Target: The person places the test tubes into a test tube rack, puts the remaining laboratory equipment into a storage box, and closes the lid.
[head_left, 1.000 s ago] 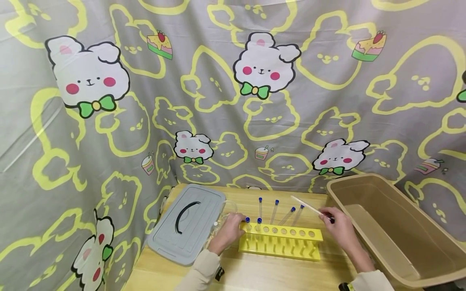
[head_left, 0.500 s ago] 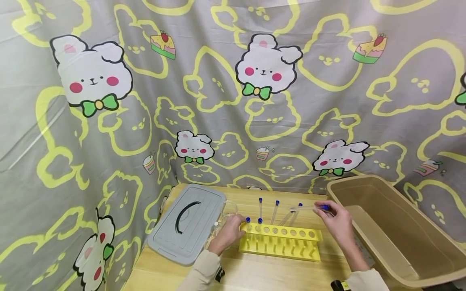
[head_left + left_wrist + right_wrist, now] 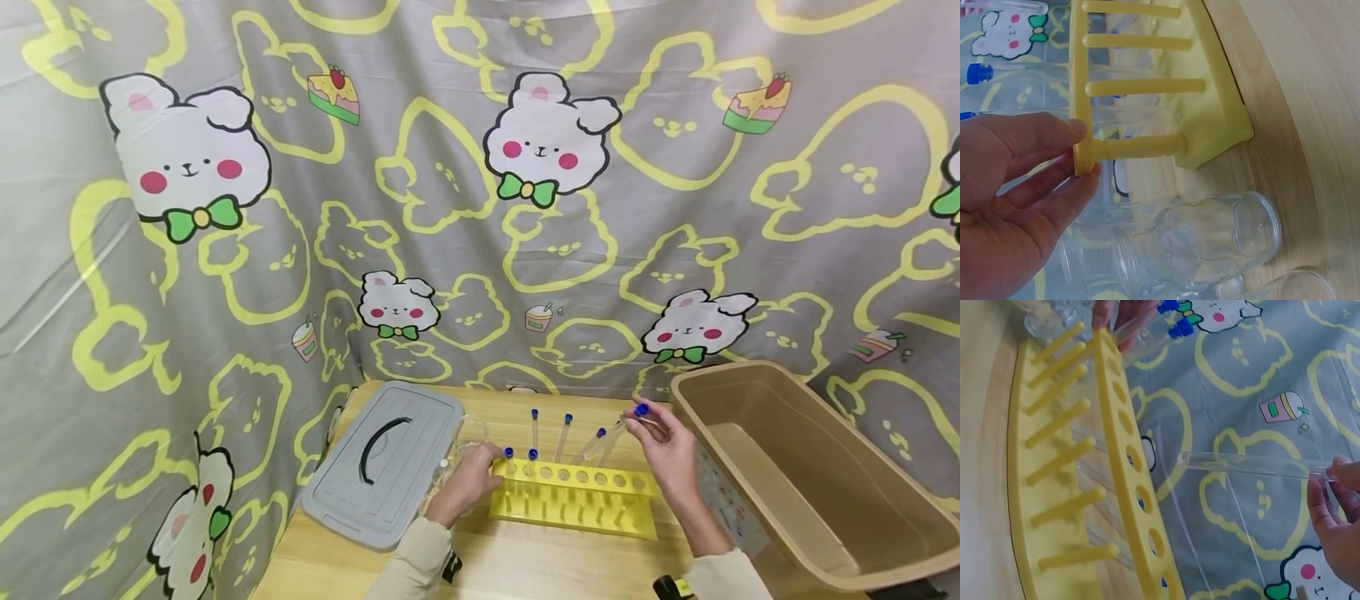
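Note:
A yellow test tube rack (image 3: 573,523) stands on the table, and my left hand (image 3: 468,477) pinches the left end of its top bar between thumb and fingers. Two blue-capped test tubes (image 3: 533,455) stand in its leftmost holes. My right hand (image 3: 670,454) holds another clear test tube (image 3: 1247,464) near its blue-capped end, above and behind the rack's right end. In the right wrist view that tube's bottom points toward the row of holes, apart from the bar. Several more blue-capped test tubes (image 3: 565,437) lie on the table behind the rack.
Clear glass jars (image 3: 1210,244) stand beside the rack's left end. A grey lid (image 3: 386,462) with a black handle lies at the left. To the right is a deep brown bin (image 3: 817,500). A patterned curtain (image 3: 465,242) hangs behind the table (image 3: 525,571).
My right hand has moved left toward the rack, turning the test tube so its blue cap now points up and its bottom angles downward. The left hand has stayed on the rack.

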`<action>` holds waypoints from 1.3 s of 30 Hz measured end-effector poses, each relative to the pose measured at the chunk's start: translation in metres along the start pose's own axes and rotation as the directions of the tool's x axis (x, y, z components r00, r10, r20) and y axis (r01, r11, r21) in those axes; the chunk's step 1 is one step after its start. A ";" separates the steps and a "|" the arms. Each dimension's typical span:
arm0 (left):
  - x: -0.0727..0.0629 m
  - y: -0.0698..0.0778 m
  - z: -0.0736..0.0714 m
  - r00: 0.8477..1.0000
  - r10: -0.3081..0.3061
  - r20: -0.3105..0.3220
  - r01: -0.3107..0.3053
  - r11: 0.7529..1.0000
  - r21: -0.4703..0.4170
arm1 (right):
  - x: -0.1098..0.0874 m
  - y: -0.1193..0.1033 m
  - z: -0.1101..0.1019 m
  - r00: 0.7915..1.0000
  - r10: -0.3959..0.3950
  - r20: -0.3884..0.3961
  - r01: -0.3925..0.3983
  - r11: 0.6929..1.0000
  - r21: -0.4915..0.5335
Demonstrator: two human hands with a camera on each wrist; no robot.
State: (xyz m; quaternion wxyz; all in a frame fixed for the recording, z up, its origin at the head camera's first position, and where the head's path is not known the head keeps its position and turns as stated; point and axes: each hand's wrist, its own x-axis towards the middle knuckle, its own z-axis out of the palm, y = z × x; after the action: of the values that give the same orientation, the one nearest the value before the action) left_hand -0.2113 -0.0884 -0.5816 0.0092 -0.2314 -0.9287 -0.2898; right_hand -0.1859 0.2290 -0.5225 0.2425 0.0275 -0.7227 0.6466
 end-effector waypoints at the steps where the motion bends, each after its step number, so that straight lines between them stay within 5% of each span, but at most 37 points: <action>1: 0.000 0.000 0.000 1.000 -0.004 0.003 0.004 1.000 -0.001 | -0.001 0.000 0.003 1.000 -0.005 0.008 0.005 1.000 0.002; 8: 0.001 0.002 -0.001 0.999 -0.047 0.023 0.048 0.999 -0.015 | -0.003 -0.002 0.025 0.995 -0.061 0.076 0.063 0.998 -0.020; 16: 0.001 0.001 -0.002 0.999 -0.030 0.014 0.030 0.999 -0.013 | -0.006 -0.001 0.046 0.987 -0.095 0.127 0.094 0.996 0.013; 39: 0.004 0.001 -0.001 0.999 -0.037 0.016 0.037 0.999 -0.038 | -0.023 0.005 0.076 0.946 -0.199 0.254 0.243 0.957 -0.156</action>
State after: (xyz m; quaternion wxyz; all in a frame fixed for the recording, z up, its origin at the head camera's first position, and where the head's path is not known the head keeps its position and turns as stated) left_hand -0.2144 -0.0866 -0.5799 -0.0077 -0.2166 -0.9271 -0.3059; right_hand -0.1916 0.1512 -0.5390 0.2275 0.1626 -0.7956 0.5375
